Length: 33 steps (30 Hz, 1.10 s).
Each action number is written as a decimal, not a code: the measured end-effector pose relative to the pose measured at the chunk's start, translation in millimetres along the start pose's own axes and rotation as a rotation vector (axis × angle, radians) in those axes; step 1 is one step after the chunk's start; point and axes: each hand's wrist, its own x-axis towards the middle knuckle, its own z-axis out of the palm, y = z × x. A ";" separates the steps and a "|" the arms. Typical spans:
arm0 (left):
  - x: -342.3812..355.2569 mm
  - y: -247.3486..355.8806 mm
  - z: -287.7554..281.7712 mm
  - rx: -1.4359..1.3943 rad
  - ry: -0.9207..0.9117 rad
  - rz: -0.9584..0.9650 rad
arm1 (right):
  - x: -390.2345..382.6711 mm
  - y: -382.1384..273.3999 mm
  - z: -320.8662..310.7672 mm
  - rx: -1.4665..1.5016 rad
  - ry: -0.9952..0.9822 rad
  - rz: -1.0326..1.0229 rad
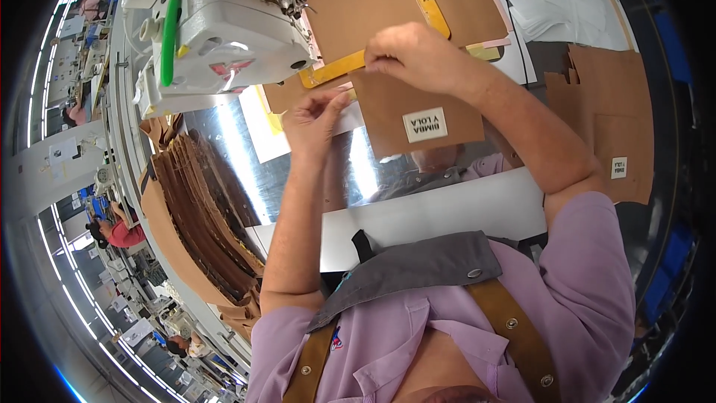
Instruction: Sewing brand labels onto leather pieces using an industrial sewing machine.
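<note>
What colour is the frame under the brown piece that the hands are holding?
Yellow; the frame shows best in the head view, beneath the brown piece.

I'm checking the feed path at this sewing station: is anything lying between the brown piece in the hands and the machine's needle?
Nothing loose does. The brown piece, pinched by the left hand and right hand, meets the yellow template frame, which holds another brown panel and reaches the needle.
</note>
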 end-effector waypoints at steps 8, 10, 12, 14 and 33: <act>113.6 -21.8 -87.7 0.285 0.249 0.169 | 111.7 58.0 -5.5 -0.101 -0.156 0.173; 146.1 -20.3 -89.9 0.323 0.226 0.194 | 128.7 63.0 4.2 -0.101 -0.193 0.184; 149.4 -25.0 -99.0 0.359 0.203 0.216 | 136.7 65.2 11.9 -0.084 -0.113 0.169; 150.1 -29.2 -92.2 0.385 0.170 0.237 | 138.4 80.3 16.0 -0.078 -0.097 0.172; 162.7 -30.8 -55.2 0.660 0.038 0.485 | 79.1 119.1 -60.3 -0.411 0.055 0.229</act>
